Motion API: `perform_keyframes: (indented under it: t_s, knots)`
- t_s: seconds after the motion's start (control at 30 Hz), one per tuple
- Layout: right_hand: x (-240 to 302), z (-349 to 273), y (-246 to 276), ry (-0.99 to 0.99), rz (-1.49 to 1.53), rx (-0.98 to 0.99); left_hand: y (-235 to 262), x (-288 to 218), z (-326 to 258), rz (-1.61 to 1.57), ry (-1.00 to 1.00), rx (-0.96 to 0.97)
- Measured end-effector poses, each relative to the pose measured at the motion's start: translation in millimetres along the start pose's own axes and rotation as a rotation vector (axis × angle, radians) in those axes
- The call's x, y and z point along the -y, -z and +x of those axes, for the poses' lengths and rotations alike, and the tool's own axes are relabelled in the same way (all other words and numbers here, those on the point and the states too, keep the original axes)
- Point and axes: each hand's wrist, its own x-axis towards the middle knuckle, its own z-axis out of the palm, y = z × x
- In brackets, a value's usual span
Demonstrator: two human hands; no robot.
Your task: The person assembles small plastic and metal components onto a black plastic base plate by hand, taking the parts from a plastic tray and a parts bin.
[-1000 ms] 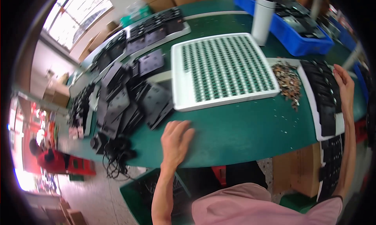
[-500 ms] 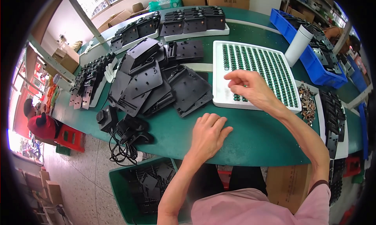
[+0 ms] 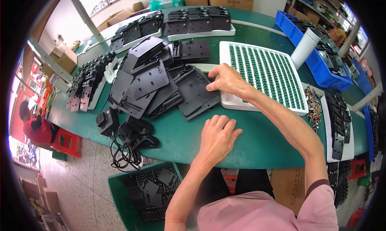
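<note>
My right hand (image 3: 230, 83) hovers at the right edge of a black plastic plate (image 3: 193, 92), thumb and forefinger apart with nothing visible between them. It covers the left rim of a white foam tray (image 3: 235, 104), which carries rows of small green parts (image 3: 267, 76). Whether the fingertips touch the plate I cannot tell. My left hand (image 3: 219, 136) rests on the green tabletop (image 3: 265, 140), palm down, its fingers loosely bent and the thumb spread. More black plates (image 3: 150, 80) lie in an overlapping heap left of both hands.
A black corded device (image 3: 134, 132) lies by the front edge, above a green bin (image 3: 150, 190) of black parts. Racks of black assemblies (image 3: 199, 22) line the back. A white cylinder (image 3: 306, 48), blue crate (image 3: 329, 70) and small metal pieces (image 3: 313, 104) are at right.
My right hand has moved left, from above the foam tray to the edge of the black plate. My left hand stays on the table. The whole view has shifted slightly.
</note>
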Motion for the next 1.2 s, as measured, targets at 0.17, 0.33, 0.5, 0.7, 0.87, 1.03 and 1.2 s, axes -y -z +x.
perform_keyframes:
  t_s: [0.17, 0.33, 0.5, 0.7, 0.87, 1.03, 1.2]
  knots:
    - [-31.5, 18.4, -5.8, -0.009, 0.116, -0.108, -4.5, -10.5, 12.9, -0.049, -0.047, -0.031]
    - [-8.3, 23.6, -26.7, -0.145, 0.541, -0.045, 3.2, -1.6, 2.2, -0.034, 0.055, 0.051]
    - [-81.1, 38.8, -31.4, 0.207, 0.679, -0.153, -12.1, -24.7, 11.1, -0.084, 0.022, 0.068]
    - [-11.5, -49.9, 44.5, -0.243, 0.881, -0.155, -6.2, -3.2, 3.4, -0.080, 0.114, 0.022]
    - [-30.3, -113.8, 77.3, -0.162, 0.908, -0.059, -0.9, 2.5, 2.1, -0.038, 0.149, -0.080]
    - [-50.6, -212.4, 90.5, -0.299, 0.887, 0.023, -7.7, 11.1, 0.8, -0.075, 0.172, -0.196]
    - [-61.3, -255.7, 70.5, -0.371, 0.820, 0.008, -0.6, 3.6, -1.5, -0.075, 0.175, -0.193]
